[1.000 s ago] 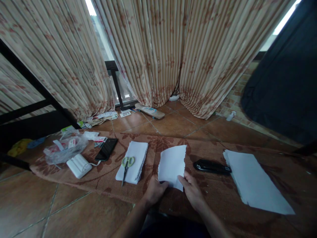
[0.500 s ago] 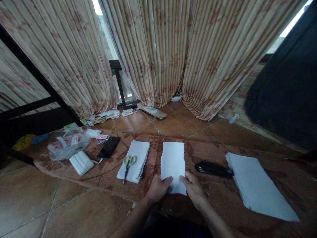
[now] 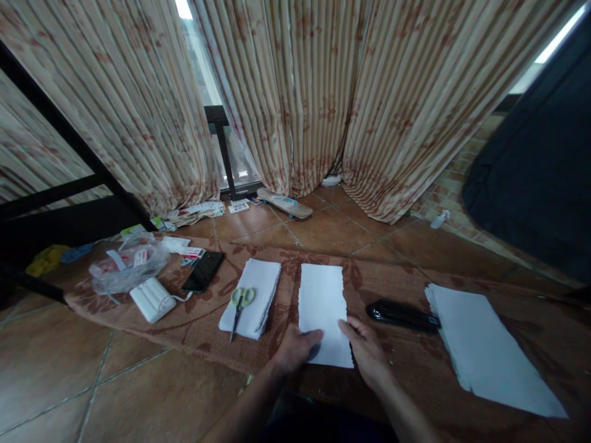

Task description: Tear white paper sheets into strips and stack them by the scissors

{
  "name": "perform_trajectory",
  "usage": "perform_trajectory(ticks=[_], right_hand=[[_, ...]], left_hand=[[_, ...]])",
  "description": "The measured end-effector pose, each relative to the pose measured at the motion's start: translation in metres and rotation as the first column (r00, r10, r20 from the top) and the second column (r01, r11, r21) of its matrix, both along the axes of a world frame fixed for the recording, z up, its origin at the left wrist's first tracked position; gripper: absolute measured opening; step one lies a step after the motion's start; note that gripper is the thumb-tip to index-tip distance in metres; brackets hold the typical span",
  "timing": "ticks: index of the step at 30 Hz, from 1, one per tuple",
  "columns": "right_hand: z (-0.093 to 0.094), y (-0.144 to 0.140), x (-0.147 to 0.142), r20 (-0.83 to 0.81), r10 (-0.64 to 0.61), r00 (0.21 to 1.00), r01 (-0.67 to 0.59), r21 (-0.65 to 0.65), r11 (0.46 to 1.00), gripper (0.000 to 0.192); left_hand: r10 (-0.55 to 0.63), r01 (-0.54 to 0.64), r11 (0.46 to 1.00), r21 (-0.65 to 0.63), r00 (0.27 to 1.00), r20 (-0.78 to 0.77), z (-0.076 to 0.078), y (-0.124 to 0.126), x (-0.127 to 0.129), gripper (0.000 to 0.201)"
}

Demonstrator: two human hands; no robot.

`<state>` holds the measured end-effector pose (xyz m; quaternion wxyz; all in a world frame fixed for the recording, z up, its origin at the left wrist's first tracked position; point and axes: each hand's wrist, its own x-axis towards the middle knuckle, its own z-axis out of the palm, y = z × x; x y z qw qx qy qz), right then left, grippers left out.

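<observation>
One long brown cloth (image 3: 198, 326) spans the scene, and everything plays out on top of it. Off to the right lies the broad paper stack (image 3: 489, 351), slanting towards the near side. Centre stage, the ragged-edged paper (image 3: 323, 301), rough down both long sides, in front of the person; whether it is one sheet or several, I can't tell. Left of it sits the smaller paper stack (image 3: 261, 289), and between the centre and the right, a glossy black object (image 3: 397, 312) almost meets the broad pile.

Now the hands! Left hand (image 3: 296, 349) grips the near left corner, thumb flat on top, fingers hidden beneath. Right hand (image 3: 367, 351) has a narrow pinch on the right edge, a little higher up. Scissors (image 3: 239, 309) rest on the small pile, with no hand on them.

The step looks like steadying and squaring this piece; the next move seems to call for light, even thumb pressure, keeping those rough edges uncreased.
</observation>
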<state>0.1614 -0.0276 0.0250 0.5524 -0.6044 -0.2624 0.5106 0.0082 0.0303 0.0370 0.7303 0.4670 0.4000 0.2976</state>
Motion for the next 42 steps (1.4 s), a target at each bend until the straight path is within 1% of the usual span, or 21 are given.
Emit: perform_trajectory(ticks=[4, 6, 8, 11, 13, 15, 17, 19, 21, 24, 27, 29, 31, 35, 36, 37, 38, 40, 42], right_hand=[[-0.009, 0.0, -0.001, -0.044, -0.01, 0.999, 0.01, 0.0, 1.0, 0.049], [-0.011, 0.0, 0.0, -0.037, -0.017, 0.999, 0.017, -0.001, 1.0, 0.048], [-0.012, 0.001, 0.002, 0.017, -0.049, 0.999, 0.049, -0.005, 0.999, 0.047], [-0.011, 0.002, 0.007, 0.137, -0.141, 0.98, 0.142, 0.0, 0.99, 0.044], [-0.008, 0.003, 0.009, 0.152, -0.178, 0.972, 0.18, 0.003, 0.984, 0.043], [-0.003, 0.003, 0.01, 0.095, -0.18, 0.979, 0.18, -0.001, 0.984, 0.044], [0.001, 0.004, 0.009, 0.015, -0.177, 0.984, 0.177, 0.003, 0.984, 0.044], [0.005, 0.004, 0.007, -0.035, -0.189, 0.981, 0.19, 0.015, 0.982, 0.044], [0.007, 0.004, 0.005, -0.058, -0.207, 0.977, 0.208, 0.018, 0.978, 0.045], [0.008, 0.003, 0.003, -0.087, -0.211, 0.974, 0.212, -0.002, 0.977, 0.046], [0.005, 0.001, 0.003, -0.095, -0.21, 0.973, 0.209, -0.02, 0.978, 0.049], [0.003, 0.0, 0.003, -0.095, -0.209, 0.973, 0.207, -0.028, 0.978, 0.05], [0.001, -0.001, 0.004, -0.093, -0.198, 0.976, 0.196, -0.03, 0.98, 0.051], [0.002, -0.001, 0.004, -0.089, -0.184, 0.979, 0.182, -0.025, 0.983, 0.052], [0.003, -0.001, 0.004, -0.091, -0.185, 0.978, 0.184, -0.024, 0.983, 0.052], [0.004, -0.001, 0.004, -0.091, -0.188, 0.978, 0.186, -0.022, 0.982, 0.051], [0.004, -0.002, 0.004, -0.09, -0.188, 0.978, 0.187, -0.02, 0.982, 0.051], [0.003, -0.002, 0.004, -0.078, -0.185, 0.98, 0.184, -0.016, 0.983, 0.05], [-0.001, -0.004, 0.007, -0.043, -0.182, 0.982, 0.181, -0.021, 0.983, 0.05]], left_hand=[[-0.001, 0.002, 1.0, 0.021, 0.999, -0.047, -0.009, 0.001, -0.001, 0.045], [0.0, 0.002, 0.999, 0.034, 0.998, -0.063, -0.014, 0.002, -0.001, 0.045], [0.012, -0.01, 1.0, 0.029, 0.998, -0.07, -0.018, 0.002, -0.001, 0.045], [0.039, -0.04, 0.999, -0.006, 0.998, -0.058, -0.02, 0.003, -0.001, 0.045], [0.052, -0.053, 0.998, -0.043, 0.998, -0.029, -0.018, 0.004, -0.002, 0.047], [0.037, -0.031, 0.994, -0.108, 0.998, 0.057, -0.013, 0.003, -0.004, 0.052], [-0.021, 0.062, 0.979, -0.194, 0.978, 0.207, -0.007, 0.001, -0.008, 0.054], [-0.078, 0.178, 0.948, -0.263, 0.934, 0.349, -0.004, -0.001, -0.013, 0.048], [-0.086, 0.232, 0.921, -0.314, 0.905, 0.416, -0.006, -0.003, -0.018, 0.04], [-0.042, 0.251, 0.899, -0.36, 0.866, 0.498, -0.014, -0.004, -0.022, 0.035], [0.003, 0.297, 0.882, -0.367, 0.774, 0.633, -0.018, -0.005, -0.022, 0.036], [0.051, 0.289, 0.88, -0.376, 0.731, 0.68, -0.015, -0.006, -0.02, 0.037], [0.088, 0.261, 0.886, -0.383, 0.716, 0.692, -0.011, -0.008, -0.017, 0.037], [0.079, 0.275, 0.893, -0.356, 0.682, 0.727, -0.006, -0.01, -0.015, 0.036], [0.077, 0.272, 0.895, -0.354, 0.687, 0.723, -0.004, -0.01, -0.014, 0.035], [0.072, 0.259, 0.897, -0.357, 0.713, 0.698, -0.002, -0.009, -0.014, 0.033], [0.066, 0.23, 0.904, -0.36, 0.756, 0.651, 0.001, -0.009, -0.013, 0.032], [0.075, 0.12, 0.932, -0.342, 0.86, 0.505, 0.009, -0.007, -0.013, 0.033], [0.127, -0.03, 0.961, -0.276, 0.931, 0.342, 0.02, -0.005, -0.018, 0.04]])
